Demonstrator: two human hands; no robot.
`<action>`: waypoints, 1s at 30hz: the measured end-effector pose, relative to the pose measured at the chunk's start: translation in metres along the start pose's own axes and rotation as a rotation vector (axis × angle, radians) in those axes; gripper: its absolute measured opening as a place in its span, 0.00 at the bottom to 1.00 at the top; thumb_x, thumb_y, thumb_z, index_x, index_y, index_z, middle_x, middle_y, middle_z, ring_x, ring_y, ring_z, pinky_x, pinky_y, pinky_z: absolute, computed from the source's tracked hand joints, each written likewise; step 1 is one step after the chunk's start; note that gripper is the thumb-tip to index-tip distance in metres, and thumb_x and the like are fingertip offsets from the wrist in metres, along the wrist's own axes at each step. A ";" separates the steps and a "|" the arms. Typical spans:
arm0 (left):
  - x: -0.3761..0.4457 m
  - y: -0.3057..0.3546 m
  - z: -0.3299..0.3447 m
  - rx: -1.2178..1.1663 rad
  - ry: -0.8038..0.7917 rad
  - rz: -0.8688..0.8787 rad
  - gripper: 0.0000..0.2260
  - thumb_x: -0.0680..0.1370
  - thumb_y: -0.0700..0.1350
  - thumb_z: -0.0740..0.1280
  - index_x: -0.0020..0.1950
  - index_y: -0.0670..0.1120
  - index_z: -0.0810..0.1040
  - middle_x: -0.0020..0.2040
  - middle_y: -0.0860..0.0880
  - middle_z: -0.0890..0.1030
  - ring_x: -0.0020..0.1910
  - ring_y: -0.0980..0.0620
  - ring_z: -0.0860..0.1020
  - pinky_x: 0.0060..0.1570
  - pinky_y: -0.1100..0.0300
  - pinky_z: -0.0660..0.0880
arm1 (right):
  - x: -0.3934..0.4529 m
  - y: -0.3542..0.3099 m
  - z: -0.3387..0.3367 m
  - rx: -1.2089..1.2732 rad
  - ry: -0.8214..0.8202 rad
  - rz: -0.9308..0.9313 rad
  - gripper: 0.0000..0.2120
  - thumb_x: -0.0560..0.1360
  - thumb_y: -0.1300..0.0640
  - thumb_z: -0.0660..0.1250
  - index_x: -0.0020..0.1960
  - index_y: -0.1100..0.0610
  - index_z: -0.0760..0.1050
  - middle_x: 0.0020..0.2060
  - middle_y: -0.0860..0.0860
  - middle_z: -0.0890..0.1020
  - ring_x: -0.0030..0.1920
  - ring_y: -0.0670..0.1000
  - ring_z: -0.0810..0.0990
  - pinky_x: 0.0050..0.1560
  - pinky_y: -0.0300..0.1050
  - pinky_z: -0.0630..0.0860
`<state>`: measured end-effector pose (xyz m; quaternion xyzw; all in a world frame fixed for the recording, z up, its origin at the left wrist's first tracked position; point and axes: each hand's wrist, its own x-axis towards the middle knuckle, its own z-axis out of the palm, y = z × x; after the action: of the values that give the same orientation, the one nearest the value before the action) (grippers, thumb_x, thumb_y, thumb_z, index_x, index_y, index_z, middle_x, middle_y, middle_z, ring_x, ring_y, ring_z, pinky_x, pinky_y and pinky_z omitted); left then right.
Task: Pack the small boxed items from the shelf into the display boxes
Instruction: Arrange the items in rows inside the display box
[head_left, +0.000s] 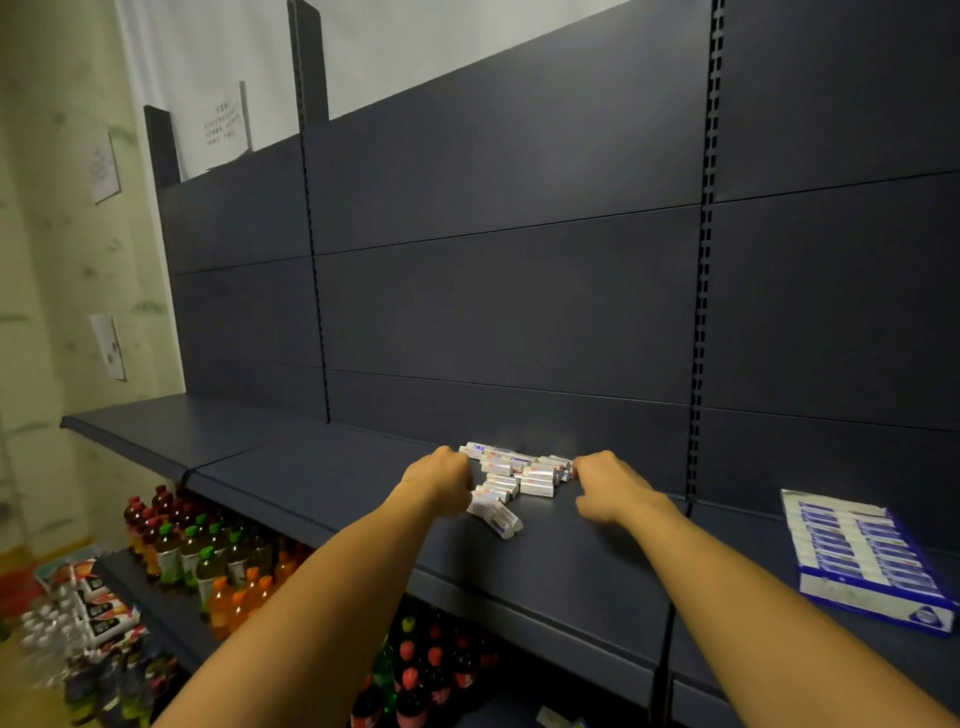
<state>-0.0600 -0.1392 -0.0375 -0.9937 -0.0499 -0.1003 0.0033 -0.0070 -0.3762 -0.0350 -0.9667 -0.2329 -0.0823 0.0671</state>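
Shelf (322, 483): dark slate blue, plain, matching the back panels (509, 306). Small boxes (519, 475): white with blue and red markings (print too small to read). Display box (862, 556): white with a blue border; its contents form rows of blue-and-white stripes. Bottles (208, 561) on the lower shelves: orange, dark red and dark liquids, with green, red and orange caps. Wall (57, 260): pale, with faint grey-green marbling.
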 end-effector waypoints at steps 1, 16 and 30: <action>0.010 -0.002 0.000 -0.005 0.004 0.012 0.12 0.79 0.41 0.66 0.60 0.47 0.84 0.59 0.46 0.81 0.53 0.44 0.81 0.51 0.52 0.80 | 0.010 0.002 -0.001 0.000 0.004 0.004 0.08 0.75 0.62 0.64 0.54 0.58 0.75 0.52 0.56 0.78 0.49 0.58 0.81 0.43 0.47 0.77; 0.111 -0.009 0.031 -0.061 0.018 0.166 0.13 0.79 0.40 0.65 0.63 0.46 0.82 0.60 0.45 0.82 0.54 0.45 0.81 0.55 0.50 0.81 | 0.085 0.005 0.034 0.067 0.001 0.018 0.11 0.75 0.61 0.64 0.56 0.56 0.78 0.51 0.55 0.80 0.48 0.57 0.81 0.49 0.52 0.82; 0.159 -0.045 0.062 -0.104 0.105 0.501 0.14 0.78 0.48 0.68 0.64 0.53 0.81 0.62 0.52 0.79 0.59 0.50 0.78 0.54 0.52 0.78 | 0.115 -0.026 0.071 0.097 0.192 0.118 0.14 0.76 0.63 0.64 0.61 0.58 0.76 0.56 0.54 0.78 0.56 0.56 0.78 0.55 0.51 0.78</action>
<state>0.1032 -0.0778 -0.0668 -0.9673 0.2034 -0.1501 -0.0206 0.0910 -0.2904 -0.0801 -0.9620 -0.1719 -0.1589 0.1403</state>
